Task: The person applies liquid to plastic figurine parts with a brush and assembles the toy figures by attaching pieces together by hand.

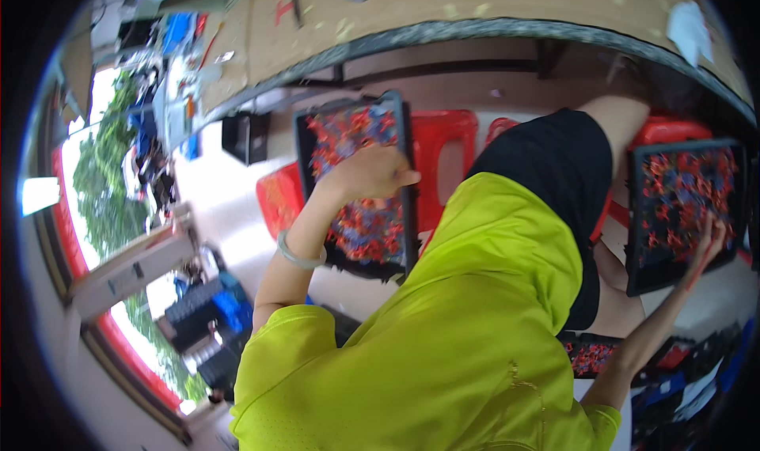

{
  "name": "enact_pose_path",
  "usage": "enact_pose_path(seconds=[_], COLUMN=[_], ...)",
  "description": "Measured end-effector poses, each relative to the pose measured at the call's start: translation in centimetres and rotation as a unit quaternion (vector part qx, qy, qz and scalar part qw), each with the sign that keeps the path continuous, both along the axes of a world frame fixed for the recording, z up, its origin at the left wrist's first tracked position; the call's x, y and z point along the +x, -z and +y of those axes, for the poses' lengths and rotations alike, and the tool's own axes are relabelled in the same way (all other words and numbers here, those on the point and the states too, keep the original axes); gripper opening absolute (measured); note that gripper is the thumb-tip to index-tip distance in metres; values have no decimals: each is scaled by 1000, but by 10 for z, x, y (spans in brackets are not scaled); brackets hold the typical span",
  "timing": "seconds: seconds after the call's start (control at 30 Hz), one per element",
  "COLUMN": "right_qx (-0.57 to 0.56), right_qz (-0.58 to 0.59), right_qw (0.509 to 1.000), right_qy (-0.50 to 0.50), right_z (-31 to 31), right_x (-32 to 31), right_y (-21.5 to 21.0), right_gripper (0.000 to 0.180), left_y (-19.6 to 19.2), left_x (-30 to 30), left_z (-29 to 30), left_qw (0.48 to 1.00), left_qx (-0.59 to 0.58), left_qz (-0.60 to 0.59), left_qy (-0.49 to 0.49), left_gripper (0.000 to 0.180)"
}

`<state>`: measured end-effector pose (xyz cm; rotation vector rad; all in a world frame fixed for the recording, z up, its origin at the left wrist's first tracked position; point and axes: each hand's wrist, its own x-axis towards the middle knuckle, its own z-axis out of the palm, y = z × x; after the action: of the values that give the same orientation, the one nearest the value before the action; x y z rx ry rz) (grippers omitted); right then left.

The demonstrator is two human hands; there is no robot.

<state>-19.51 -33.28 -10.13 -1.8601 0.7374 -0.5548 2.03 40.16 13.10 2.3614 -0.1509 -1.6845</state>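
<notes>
My left hand (pixel 370 171) is over a black tray (pixel 410 214) with raised sides, its fingers curled in and the thumb pointing right. Whatever those fingers hold, if anything, is hidden beneath them. Many small red and bluish pieces (pixel 368 233) lie heaped in this tray. Far to the right, my right hand (pixel 712 236) reaches over a second black tray (pixel 633 249), fingers stretched and slightly apart, close to similar red and bluish pieces (pixel 673 186). I see nothing held in it. A pale bangle (pixel 299 255) circles my left wrist.
Red plastic seats (pixel 446 130) stand under and beside the trays. A long worktable (pixel 475 0) with scattered red bits crosses the top. A black bin (pixel 245 138) stands left of the left tray. Another container of red pieces (pixel 590 358) sits low at the right, near dark piled items.
</notes>
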Motion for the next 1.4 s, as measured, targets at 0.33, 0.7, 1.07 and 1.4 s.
enact_pose_path(seconds=[0.33, 0.7, 1.07, 1.4], right_qx=[339, 37, -105, -77], right_qz=[-376, -228, -129, -58], right_qw=[848, 948, 982, 990], right_qy=[157, 218, 89, 107], right_z=[329, 347, 361, 361], right_x=[58, 7, -10, -12], right_y=[-167, -179, -206, -223], right_gripper=[17, 28, 23, 6], left_y=[64, 53, 42, 47], left_x=[-66, -72, -75, -72], left_z=[-302, -322, -309, -308], left_qw=[717, 738, 819, 826], left_qx=[-640, -565, -520, -513], left_qz=[192, 286, 148, 154], left_qy=[-201, -232, -192, -174], left_gripper=[65, 38, 36, 33])
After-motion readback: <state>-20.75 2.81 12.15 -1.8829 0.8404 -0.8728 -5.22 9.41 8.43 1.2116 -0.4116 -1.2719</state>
